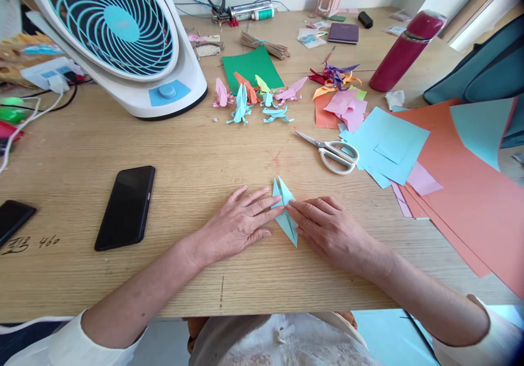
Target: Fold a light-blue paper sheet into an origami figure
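Note:
A folded light blue paper [287,228], a narrow diamond with two points at its far end, lies on the table before me. My left hand [241,218] rests flat with fingers spread, the fingertips touching the paper's left side. On the other side, my right hand [329,225] has its fingers together, with thumb and fingertips at the paper's right edge. Its fingers partly cover that edge. Beyond the hands lie white-handled scissors [338,155], blades pointing left. Several small folded paper figures [241,104] stand farther back, near a green sheet [254,68].
A white fan [176,76] stands at the back left, with a black phone [125,207] nearer me. Blue sheets [388,131] and large orange sheets [470,191] cover the right side. Behind them stand a red flask [403,54] and a teal bag [478,71].

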A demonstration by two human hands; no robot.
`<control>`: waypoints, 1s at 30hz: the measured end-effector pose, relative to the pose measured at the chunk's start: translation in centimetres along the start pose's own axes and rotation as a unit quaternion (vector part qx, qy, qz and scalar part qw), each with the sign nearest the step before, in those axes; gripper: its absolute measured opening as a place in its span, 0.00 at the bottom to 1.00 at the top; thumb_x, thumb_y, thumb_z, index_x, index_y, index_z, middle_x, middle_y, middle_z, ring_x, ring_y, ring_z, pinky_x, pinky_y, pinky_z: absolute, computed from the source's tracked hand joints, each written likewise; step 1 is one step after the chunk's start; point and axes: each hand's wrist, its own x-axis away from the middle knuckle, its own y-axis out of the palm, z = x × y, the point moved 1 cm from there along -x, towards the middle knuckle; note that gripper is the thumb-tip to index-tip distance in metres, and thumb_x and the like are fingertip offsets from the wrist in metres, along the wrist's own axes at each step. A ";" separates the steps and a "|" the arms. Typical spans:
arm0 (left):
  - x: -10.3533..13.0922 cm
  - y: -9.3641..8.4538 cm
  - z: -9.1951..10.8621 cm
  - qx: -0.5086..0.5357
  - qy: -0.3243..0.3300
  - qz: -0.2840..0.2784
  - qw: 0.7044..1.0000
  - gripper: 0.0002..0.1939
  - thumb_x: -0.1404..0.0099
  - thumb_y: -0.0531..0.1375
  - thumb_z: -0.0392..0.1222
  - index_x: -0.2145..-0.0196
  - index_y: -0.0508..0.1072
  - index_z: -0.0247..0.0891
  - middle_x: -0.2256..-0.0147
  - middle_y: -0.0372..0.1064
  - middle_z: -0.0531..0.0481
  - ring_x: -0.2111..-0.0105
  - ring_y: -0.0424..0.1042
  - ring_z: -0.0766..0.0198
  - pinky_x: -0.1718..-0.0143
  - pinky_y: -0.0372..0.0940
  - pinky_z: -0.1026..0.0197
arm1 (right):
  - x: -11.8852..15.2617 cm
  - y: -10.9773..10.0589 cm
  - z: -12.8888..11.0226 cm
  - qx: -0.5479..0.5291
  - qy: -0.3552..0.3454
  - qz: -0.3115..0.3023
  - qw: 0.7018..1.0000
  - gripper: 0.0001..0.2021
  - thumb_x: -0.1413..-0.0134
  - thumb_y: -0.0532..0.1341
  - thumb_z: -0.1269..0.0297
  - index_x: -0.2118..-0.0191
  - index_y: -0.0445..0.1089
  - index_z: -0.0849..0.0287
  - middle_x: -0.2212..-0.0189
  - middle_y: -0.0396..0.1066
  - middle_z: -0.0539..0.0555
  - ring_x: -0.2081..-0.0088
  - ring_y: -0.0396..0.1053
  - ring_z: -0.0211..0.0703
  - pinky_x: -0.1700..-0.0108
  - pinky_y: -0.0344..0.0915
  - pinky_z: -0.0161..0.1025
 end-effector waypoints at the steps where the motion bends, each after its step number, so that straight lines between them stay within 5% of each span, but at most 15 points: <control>1: 0.0 0.0 0.0 0.001 -0.001 0.004 1.000 0.27 0.27 0.52 0.47 0.33 0.54 0.47 0.33 0.53 0.52 0.32 0.48 0.53 0.34 0.43 0.42 | 0.0 0.0 0.0 0.001 0.000 -0.001 1.000 0.18 0.33 0.52 0.69 0.42 0.65 0.69 0.48 0.71 0.62 0.54 0.68 0.49 0.54 0.66 0.48; 18: 0.5 0.1 -1.6 0.080 0.044 0.031 0.995 0.23 0.28 0.54 0.43 0.37 0.61 0.43 0.34 0.55 0.44 0.32 0.49 0.54 0.33 0.45 0.41 | -0.3 0.5 -0.2 0.021 0.006 -0.027 0.999 0.18 0.33 0.53 0.68 0.42 0.65 0.66 0.51 0.70 0.63 0.55 0.67 0.51 0.56 0.64 0.47; 30: 0.5 -0.7 -1.2 -0.016 0.062 0.073 0.995 0.19 0.27 0.50 0.38 0.41 0.68 0.38 0.40 0.65 0.46 0.37 0.61 0.58 0.36 0.55 0.48 | -0.4 0.7 -0.1 0.002 0.033 -0.054 0.998 0.17 0.36 0.55 0.68 0.44 0.66 0.63 0.52 0.69 0.62 0.56 0.65 0.51 0.57 0.62 0.46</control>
